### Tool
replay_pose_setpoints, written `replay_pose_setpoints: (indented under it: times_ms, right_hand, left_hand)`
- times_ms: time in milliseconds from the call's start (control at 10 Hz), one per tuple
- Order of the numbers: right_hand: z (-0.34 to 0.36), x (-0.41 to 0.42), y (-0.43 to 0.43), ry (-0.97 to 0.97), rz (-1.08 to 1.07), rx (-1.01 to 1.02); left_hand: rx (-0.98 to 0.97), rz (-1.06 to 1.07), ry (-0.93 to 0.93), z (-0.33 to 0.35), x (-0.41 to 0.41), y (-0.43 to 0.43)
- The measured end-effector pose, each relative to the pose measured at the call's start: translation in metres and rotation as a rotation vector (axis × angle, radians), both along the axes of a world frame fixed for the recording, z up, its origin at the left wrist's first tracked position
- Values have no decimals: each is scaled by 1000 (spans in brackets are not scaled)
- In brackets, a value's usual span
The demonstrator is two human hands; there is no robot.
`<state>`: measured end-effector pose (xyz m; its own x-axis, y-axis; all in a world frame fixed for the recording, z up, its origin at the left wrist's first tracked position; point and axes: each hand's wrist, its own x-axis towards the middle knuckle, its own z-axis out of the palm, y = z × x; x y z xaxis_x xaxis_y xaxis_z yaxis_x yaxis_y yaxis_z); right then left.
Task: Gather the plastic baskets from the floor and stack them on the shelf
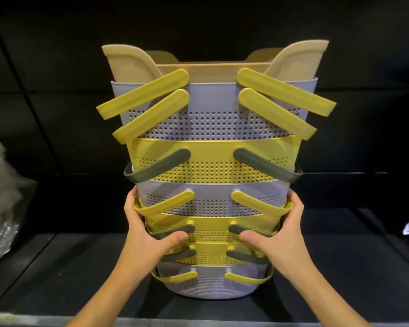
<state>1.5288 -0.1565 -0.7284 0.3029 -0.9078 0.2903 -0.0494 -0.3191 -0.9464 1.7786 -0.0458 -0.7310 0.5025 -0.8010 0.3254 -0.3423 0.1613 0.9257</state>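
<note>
Yellow and lilac plastic baskets [213, 166], nested in one upright stack, are standing on the dark shelf [80, 267] as we are clamping our left hand [147, 230] and right hand [276, 232] on its opposite sides, low down, equally near.

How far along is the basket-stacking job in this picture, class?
Done: the baskets are nested into one tall stack whose bottom basket appears to sit on the dark shelf. In hand: the left hand and right hand grip its sides. Left: letting go; the floor is out of view.
</note>
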Motion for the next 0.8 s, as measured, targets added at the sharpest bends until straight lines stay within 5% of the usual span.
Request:
replay_pose_setpoints:
  times_ms: [400,600,700,800]
  right_hand:
    - [22,-10,14,160,-21,73]
    - [69,-41,43,663,-6,40]
    - [156,-59,78,1083,67,-42]
    - [266,-70,109,1218,109,-103]
  left_hand:
    - [233,10,-97,23,1,23]
    - [952,184,-661,84,-5,70]
    - [1091,77,-896,168,-24,102]
    - [1017,-76,-972,274,-53,132]
